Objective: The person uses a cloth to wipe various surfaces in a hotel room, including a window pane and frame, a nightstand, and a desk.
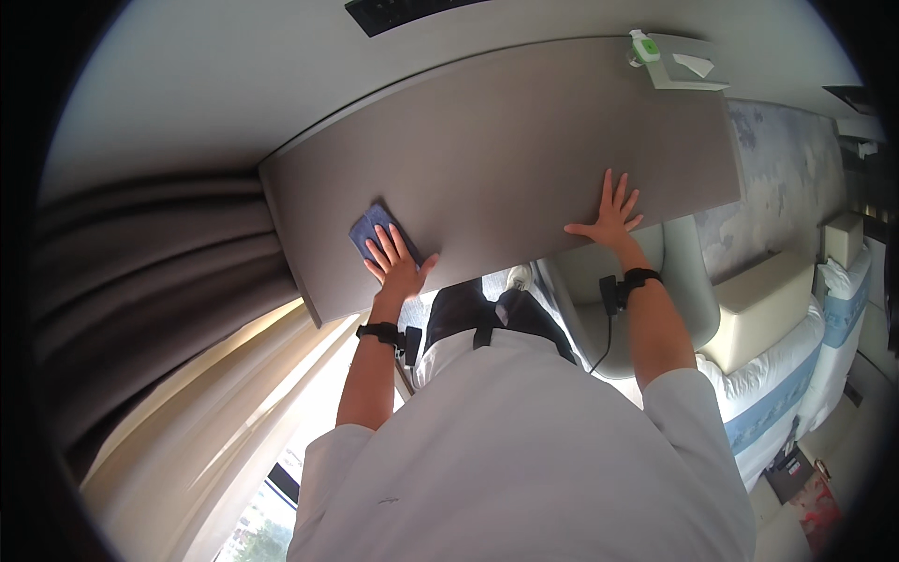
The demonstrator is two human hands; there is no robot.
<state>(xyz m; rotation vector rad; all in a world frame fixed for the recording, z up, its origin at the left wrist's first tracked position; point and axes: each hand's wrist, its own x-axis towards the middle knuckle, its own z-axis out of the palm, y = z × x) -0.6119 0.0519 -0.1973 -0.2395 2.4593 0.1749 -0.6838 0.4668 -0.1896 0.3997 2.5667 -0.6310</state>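
Note:
My left hand (398, 267) lies flat, fingers stretched out, on a folded blue cloth (371, 219). It presses the cloth against the brown desk top (487, 155), toward the desk's left end. Part of the cloth is covered by the fingers and palm. On the right, my right hand (611, 223) rests with spread fingers on the desk near its front edge, holding nothing. Both wrists wear black straps with small devices.
A green-and-white pump bottle (643, 49) stands at the far right beside a tray (688, 82) with a white paper. A grey chair (585, 281) sits under the desk's front edge. Curtains (159, 272) hang at the left; beds (763, 393) stand at the right.

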